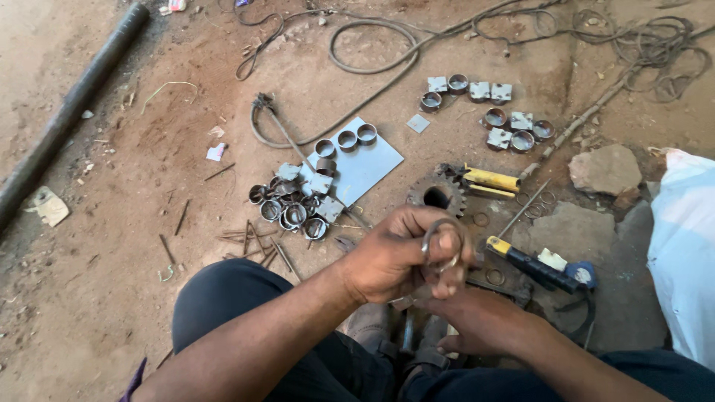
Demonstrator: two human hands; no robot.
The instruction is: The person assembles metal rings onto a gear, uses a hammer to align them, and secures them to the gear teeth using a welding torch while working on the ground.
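Low in the frame's centre, the left hand [395, 257] is gripping a metal ring [441, 246] in clenched fingers, while the right hand [477, 320] beneath is pinching something small I cannot make out. Judging by this, the ring is being fitted or checked; next calls for a steady hold. Farther up, a gear [436, 195] and cut tube rings [292, 208] are lying on the dirt floor [112, 223].

White sack [684, 253] cut off at right edge

Bare forearms, no sleeves; dark navy trousers [246, 298]; worn grey shoes [372, 327].
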